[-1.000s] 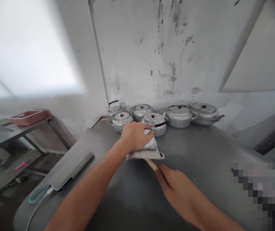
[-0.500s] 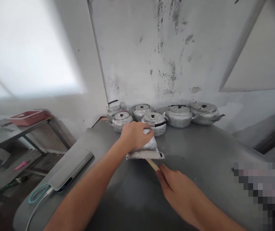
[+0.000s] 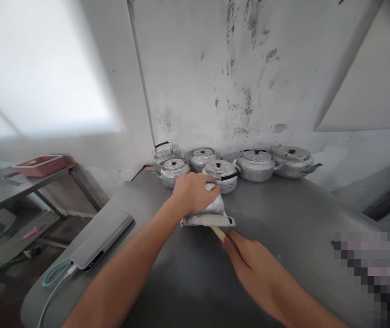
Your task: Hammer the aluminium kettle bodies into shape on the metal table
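My left hand (image 3: pixel 195 192) is closed over the top of a small, crinkled silver metal pot (image 3: pixel 216 206), near the middle of the table. The pot looks tipped, with a pale band (image 3: pixel 208 221) along its near edge and a dark spot at each end of that band. Low on the right, my right hand (image 3: pixel 249 257) grips a light wooden stick (image 3: pixel 218 233). The stick's far end goes under or into the pale band and is hidden, so what it carries cannot be seen. Just behind the pot stands a lidded silver kettle (image 3: pixel 227 182).
Several more silver kettles (image 3: pixel 256 168) line the back of the grey table (image 3: pixel 181 282) by the stained wall. A power bank (image 3: pixel 102 239) with cables lies at the left. On another table at far left sits a pink basket (image 3: pixel 43 166). A blurred-out patch covers the right edge.
The whole view has shifted slightly, so everything appears a little further right. Both hands keep their holds on the pot and the wooden stick.
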Available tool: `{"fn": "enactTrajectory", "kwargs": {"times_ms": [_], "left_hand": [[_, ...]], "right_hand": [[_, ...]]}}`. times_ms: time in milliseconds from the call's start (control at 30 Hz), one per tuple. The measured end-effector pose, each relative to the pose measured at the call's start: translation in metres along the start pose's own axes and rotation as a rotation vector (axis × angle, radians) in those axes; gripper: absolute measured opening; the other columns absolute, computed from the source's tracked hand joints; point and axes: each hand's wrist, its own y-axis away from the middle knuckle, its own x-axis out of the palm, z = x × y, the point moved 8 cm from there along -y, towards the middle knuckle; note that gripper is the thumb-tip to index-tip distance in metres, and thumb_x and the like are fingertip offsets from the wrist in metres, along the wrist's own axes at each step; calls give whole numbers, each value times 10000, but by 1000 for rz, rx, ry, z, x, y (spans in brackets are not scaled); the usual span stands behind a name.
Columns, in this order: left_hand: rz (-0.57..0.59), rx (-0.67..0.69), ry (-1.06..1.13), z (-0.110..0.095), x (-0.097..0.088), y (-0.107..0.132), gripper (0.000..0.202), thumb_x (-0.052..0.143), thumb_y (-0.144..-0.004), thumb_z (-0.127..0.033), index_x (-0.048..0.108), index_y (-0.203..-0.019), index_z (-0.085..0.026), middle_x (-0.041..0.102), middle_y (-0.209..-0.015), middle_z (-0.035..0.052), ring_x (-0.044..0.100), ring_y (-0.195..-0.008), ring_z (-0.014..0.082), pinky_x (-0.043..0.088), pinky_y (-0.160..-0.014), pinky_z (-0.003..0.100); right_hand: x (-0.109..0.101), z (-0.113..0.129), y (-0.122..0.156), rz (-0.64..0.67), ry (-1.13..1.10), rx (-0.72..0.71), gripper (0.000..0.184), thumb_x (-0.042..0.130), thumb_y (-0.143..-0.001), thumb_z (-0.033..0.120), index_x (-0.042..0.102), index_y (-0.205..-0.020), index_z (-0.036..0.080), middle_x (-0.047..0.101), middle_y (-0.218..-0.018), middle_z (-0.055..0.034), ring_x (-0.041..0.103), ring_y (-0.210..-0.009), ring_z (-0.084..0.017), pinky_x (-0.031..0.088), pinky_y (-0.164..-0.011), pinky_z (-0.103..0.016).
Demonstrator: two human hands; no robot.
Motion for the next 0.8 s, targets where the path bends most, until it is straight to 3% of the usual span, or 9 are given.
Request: {"fn": "enactTrajectory", "kwargs": {"times_ms": [133,300,433,633,800], "left_hand": [[7,-9,-2,0,0,0,357,520,-939,-496,782,-1145,-367,778,-1102,22,694,-1033,291,518,-908,392],[5,-15,1,0,-1,0,355,532,-931,-494,785,-1146,-370,782,-1075,21,697,-1008,294,524,-898,395],[-3,-12,6,0,-1,-1,344,531,-929,-488,789,-1125,-374,781,-1084,14,697,-1011,294,525,-893,397],[-15,-9,9,3,-1,-2,334,535,-926,-484,793,-1114,-386,783,-1086,2,695,-1019,292,523,-893,387],[-20,-13,7,4,-1,-3,337,533,-925,-487,794,-1115,-387,784,-1081,2,695,-1011,290,521,-887,384]], "right_hand": [[0,1,0,14,23,9,344,327,-1058,292,638,-943,201,759,-846,-108,735,-806,-282,352,-649,-319],[2,2,0,20,45,22,246,366,-1039,259,601,-1046,188,753,-798,-87,716,-696,-249,286,-587,-303],[5,-2,0,41,113,33,182,428,-1008,234,576,-906,199,759,-825,-104,742,-776,-292,291,-615,-311],[3,-4,-1,62,149,55,185,416,-1009,245,581,-943,193,763,-858,-117,740,-786,-297,299,-620,-317],[-3,0,-1,21,37,12,219,427,-993,250,583,-845,206,745,-811,-88,703,-731,-244,299,-596,-302]]}}
